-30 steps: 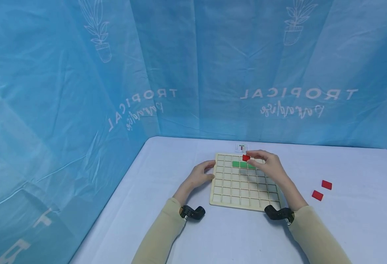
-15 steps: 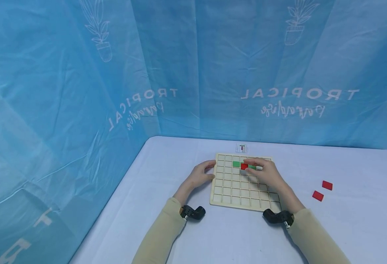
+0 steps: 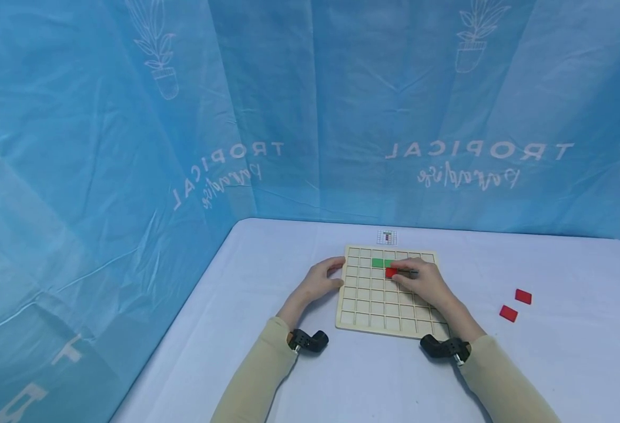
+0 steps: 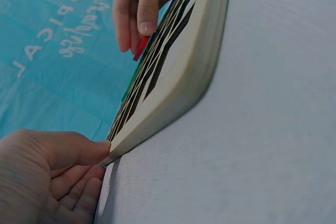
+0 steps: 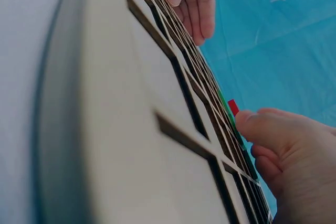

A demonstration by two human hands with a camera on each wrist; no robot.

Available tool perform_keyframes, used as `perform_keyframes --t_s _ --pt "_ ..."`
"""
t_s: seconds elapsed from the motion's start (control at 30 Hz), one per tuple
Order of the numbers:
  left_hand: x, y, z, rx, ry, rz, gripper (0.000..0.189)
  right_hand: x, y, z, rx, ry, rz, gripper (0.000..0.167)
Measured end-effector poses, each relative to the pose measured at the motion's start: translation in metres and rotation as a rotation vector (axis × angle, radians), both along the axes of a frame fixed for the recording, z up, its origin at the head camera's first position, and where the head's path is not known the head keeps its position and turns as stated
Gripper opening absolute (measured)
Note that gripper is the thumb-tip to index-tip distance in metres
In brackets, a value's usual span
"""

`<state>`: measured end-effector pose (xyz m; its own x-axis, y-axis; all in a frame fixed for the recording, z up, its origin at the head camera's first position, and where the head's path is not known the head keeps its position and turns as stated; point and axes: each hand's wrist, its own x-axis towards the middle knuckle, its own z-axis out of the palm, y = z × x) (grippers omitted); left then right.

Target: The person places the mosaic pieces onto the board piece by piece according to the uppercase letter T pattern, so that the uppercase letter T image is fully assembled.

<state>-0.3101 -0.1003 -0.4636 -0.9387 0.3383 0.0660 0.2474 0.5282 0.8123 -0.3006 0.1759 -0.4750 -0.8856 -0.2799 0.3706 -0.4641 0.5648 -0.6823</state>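
Observation:
My right hand (image 3: 425, 281) pinches a red square tile (image 3: 391, 273) between thumb and fingertips, low over the wooden grid board (image 3: 377, 322). In the right wrist view the red tile (image 5: 233, 107) stands tilted near the grid surface. Green tiles (image 3: 377, 262) lie in a row of cells just beyond it, partly hidden by the right fingers. At the board's left edge, my left hand (image 3: 320, 279) rests its thumb and fingertips apart along the rim. The left wrist view shows the left thumb (image 4: 79, 149) touching the rim near a corner.
Two loose red tiles (image 3: 508, 313) lie on the white tablecloth (image 3: 373, 382) to the right of the board. A small printed grid card (image 3: 386, 237) sits behind the board. Blue printed curtains (image 3: 352, 117) enclose the table at the back and left.
My right hand has brought the red tile down and nearer, from above the green row to a cell just in front of it. The left hand and board stay in place.

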Motion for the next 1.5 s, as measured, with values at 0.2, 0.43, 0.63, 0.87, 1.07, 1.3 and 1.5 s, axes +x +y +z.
perform_keyframes --t_s 0.2,0.43,0.63,0.87,1.07,1.3,1.5 --pt "-0.001 0.0 0.0 0.002 -0.001 0.008 0.057 -0.002 0.0 -0.003 0.047 0.069 -0.002 0.032" --pt "0.0 0.001 0.0 0.001 0.001 0.005 0.057 -0.003 -0.001 -0.006 0.087 0.103 -0.005 0.032" --pt "0.001 0.001 0.0 0.0 0.007 0.007 0.057 -0.003 0.0 -0.006 0.12 0.118 -0.01 0.034" --pt "0.0 0.0 -0.002 0.007 0.008 0.01 0.056 -0.002 -0.001 -0.002 0.018 0.034 -0.019 0.034" --pt "0.0 0.001 -0.002 0.01 0.003 0.01 0.056 0.001 -0.003 0.019 -0.225 -0.04 -0.018 0.034" --pt "-0.001 0.002 -0.001 0.007 0.004 0.011 0.056 0.008 0.005 0.047 -0.269 -0.021 -0.013 0.038" --pt "-0.001 0.0 -0.002 0.01 0.0 0.004 0.056 0.012 0.043 0.052 -0.21 0.045 -0.119 0.041"
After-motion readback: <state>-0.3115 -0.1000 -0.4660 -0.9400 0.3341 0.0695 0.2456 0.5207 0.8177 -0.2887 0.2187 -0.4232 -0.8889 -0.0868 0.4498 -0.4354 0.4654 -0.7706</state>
